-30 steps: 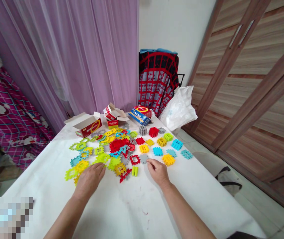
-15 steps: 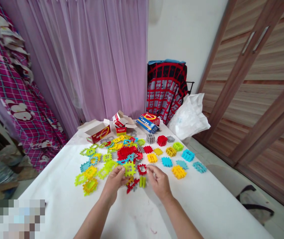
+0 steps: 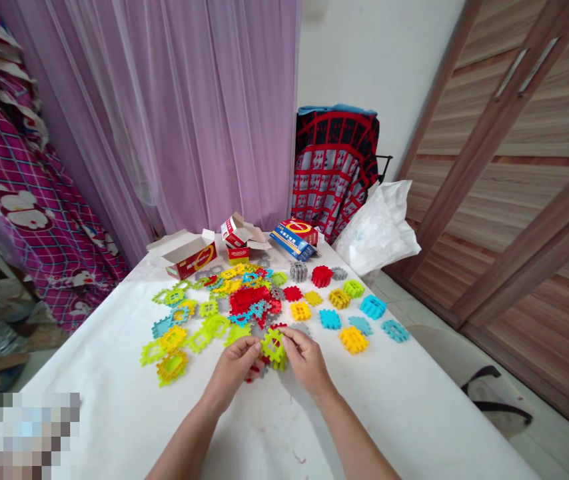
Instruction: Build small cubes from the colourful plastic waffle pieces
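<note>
A lime-green notched building tile (image 3: 273,345) with an opening in its middle is held up between my two hands. My right hand (image 3: 307,363) pinches its right edge between thumb and fingers. Closed at the opposite edge is my left hand (image 3: 237,367), its thumb and index fingertips against the tile. Beneath the tile, more green and red pieces show only in part. Just beyond my hands lies a loose heap of tiles, with a large red piece (image 3: 249,301) and a blue one (image 3: 258,309) in it.
Green and yellow tiles (image 3: 172,365) spread to the left. Small tile stacks, such as a yellow one (image 3: 353,339) and a blue one (image 3: 373,307), stand at the right. Opened cartons (image 3: 192,259), a blue box (image 3: 292,241) and a white plastic bag (image 3: 378,227) line the table's far side.
The green tile has moved slightly right from my left hand, and my right hand has come in to grip it. The red frame near my right hand is now mostly hidden. The view has shifted slightly.
</note>
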`<state>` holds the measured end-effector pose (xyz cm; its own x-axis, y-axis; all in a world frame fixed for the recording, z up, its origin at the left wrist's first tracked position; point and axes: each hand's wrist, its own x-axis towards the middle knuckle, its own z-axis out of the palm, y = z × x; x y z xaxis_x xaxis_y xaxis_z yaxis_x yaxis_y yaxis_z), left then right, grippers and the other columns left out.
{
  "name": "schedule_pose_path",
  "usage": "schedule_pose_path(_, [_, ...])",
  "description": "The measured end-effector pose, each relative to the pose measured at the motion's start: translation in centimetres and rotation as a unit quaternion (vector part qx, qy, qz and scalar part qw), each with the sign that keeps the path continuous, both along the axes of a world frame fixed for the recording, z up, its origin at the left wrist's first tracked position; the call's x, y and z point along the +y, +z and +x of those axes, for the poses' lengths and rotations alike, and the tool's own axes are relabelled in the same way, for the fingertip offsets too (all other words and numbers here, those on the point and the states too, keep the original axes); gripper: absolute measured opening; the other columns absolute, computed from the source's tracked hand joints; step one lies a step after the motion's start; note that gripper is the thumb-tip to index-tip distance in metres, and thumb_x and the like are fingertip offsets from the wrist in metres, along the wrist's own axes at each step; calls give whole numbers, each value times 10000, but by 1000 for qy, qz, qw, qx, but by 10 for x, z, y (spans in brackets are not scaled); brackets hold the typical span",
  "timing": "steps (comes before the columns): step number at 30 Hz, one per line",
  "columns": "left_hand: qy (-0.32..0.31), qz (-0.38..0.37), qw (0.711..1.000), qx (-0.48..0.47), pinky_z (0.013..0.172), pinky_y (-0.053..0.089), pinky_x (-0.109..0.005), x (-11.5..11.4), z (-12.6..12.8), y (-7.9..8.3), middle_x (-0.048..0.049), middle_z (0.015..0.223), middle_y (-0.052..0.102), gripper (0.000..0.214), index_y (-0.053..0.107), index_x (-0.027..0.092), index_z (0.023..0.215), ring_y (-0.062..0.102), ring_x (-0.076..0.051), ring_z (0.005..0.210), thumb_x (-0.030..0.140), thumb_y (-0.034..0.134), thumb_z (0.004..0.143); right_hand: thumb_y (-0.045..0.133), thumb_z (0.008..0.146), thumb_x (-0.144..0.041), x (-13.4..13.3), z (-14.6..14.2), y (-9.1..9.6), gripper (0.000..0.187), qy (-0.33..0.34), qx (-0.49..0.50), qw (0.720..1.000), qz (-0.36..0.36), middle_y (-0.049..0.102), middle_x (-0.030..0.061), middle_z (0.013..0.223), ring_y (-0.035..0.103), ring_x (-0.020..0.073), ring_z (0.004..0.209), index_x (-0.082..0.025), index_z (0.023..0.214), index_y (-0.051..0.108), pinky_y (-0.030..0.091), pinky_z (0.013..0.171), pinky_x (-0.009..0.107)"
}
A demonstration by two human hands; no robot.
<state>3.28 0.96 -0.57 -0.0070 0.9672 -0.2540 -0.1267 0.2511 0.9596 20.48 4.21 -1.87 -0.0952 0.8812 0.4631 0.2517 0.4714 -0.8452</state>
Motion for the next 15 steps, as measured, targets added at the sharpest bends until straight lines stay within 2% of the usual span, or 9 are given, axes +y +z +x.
schedule_pose_path(2, [-15, -4, 1000, 12, 422, 340, -169, 0, -1, -1, 54, 530, 599, 483, 602, 192, 786, 492, -56, 407, 619, 744, 613, 518, 886, -328, 1, 0, 2, 288, 7, -12, 1000, 8, 752, 80, 954, 706, 202, 875, -211, 1024, 742, 576, 780, 306])
schedule_pose_path(7, [-41, -8, 999, 29, 404, 380, -177, -3, 0, 2, 59, 558, 610, 473, 623, 205, 864, 533, -76, 434, 556, 770, 583, 510, 887, -322, 2, 0, 1, 269, -2, -38, 999, -4, 755, 54, 912, 704, 184, 801, -210, 1029, 709, 572, 724, 277])
schedule_pose_path(10, [-43, -6, 998, 36, 394, 387, -181, -4, 1, 3, 52, 558, 621, 430, 608, 202, 801, 519, -73, 415, 538, 762, 580, 489, 898, -280, 1, 7, 11, 249, 19, -110, 993, 26, 741, 50, 937, 691, 174, 830, -213, 1027, 691, 561, 754, 278])
schedule_pose_path(12, [-39, -6, 999, 38, 392, 381, -181, -4, 1, 3, 50, 536, 619, 409, 586, 205, 770, 499, -69, 395, 537, 748, 596, 538, 869, -267, 0, 13, 23, 261, 42, -185, 979, 69, 707, 66, 1083, 662, 195, 984, -220, 1089, 670, 538, 865, 313])
schedule_pose_path(15, [-29, -4, 999, 39, 388, 359, -178, -2, 1, 3, 58, 474, 594, 395, 553, 212, 745, 472, -68, 367, 539, 733, 614, 679, 767, -289, -4, 18, 46, 444, 68, -315, 941, 105, 621, 79, 1246, 592, 241, 1125, -238, 1203, 613, 502, 945, 364])
